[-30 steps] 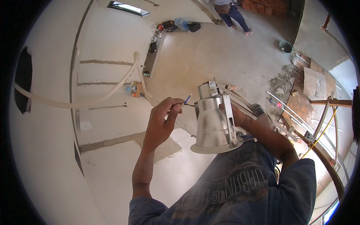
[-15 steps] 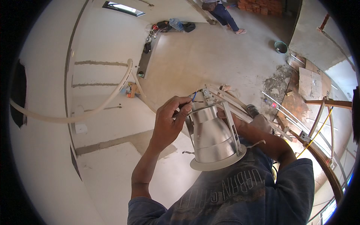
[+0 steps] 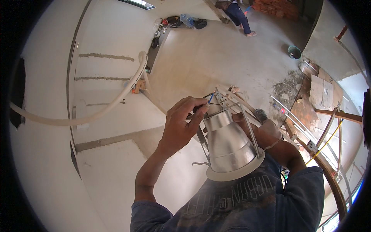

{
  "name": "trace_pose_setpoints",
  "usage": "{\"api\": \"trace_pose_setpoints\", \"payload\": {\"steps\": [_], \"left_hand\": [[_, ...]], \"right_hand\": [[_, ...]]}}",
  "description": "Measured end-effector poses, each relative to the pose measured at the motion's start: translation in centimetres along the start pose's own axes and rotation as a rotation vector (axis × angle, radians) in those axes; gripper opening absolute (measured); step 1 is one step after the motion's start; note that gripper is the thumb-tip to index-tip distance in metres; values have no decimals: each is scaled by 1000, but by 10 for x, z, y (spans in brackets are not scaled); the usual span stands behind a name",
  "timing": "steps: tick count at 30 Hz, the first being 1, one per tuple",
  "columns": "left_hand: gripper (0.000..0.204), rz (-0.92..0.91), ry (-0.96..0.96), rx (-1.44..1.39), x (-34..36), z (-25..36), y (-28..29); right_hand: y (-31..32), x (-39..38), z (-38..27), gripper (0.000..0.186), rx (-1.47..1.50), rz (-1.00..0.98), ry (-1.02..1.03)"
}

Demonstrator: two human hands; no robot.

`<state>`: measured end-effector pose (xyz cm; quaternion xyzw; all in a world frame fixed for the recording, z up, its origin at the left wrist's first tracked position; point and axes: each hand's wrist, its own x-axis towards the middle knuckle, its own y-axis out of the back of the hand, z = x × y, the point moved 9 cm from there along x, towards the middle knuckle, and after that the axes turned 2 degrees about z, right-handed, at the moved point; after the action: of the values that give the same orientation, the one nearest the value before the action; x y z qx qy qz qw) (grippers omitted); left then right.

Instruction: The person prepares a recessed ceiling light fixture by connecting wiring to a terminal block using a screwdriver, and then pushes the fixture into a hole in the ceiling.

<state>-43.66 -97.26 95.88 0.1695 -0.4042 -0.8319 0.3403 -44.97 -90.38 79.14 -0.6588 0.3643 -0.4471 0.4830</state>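
Note:
My left hand is closed in a pinch on a thin blue wire by the small bracket at the top of a silver downlight fixture. The fixture has a pale round rim, side frames and bent metal clips. My right hand is wrapped round the back of the fixture near its neck, its fingers partly hidden. A dark wire end also shows near the pinched fingertips.
A pale hose loops on the left. Another person's legs, stacked bricks, a green bucket and bags are farther off. Cardboard, pipes and wooden pieces lie at right.
The fixture has shifted down and right, its top tipped, bringing the bracket and side frames into fuller view. My left hand has moved right, up to the fixture's top with the blue wire.

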Motion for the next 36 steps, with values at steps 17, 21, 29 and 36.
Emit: {"api": "trace_pose_setpoints", "payload": {"steps": [17,21,29,36], "left_hand": [[14,16,-8,35,-4,-4,3],[15,14,-53,89,-7,-5,3],[16,14,-4,56,-12,-16,1],[12,61,-77,105,-11,-7,9]], "right_hand": [[0,3,1,68,-112,-12,-6],[3,5,-2,67,-190,-17,0],[22,4,-9,60,-593,198,202],[25,2,-20,62,-702,302,211]]}}
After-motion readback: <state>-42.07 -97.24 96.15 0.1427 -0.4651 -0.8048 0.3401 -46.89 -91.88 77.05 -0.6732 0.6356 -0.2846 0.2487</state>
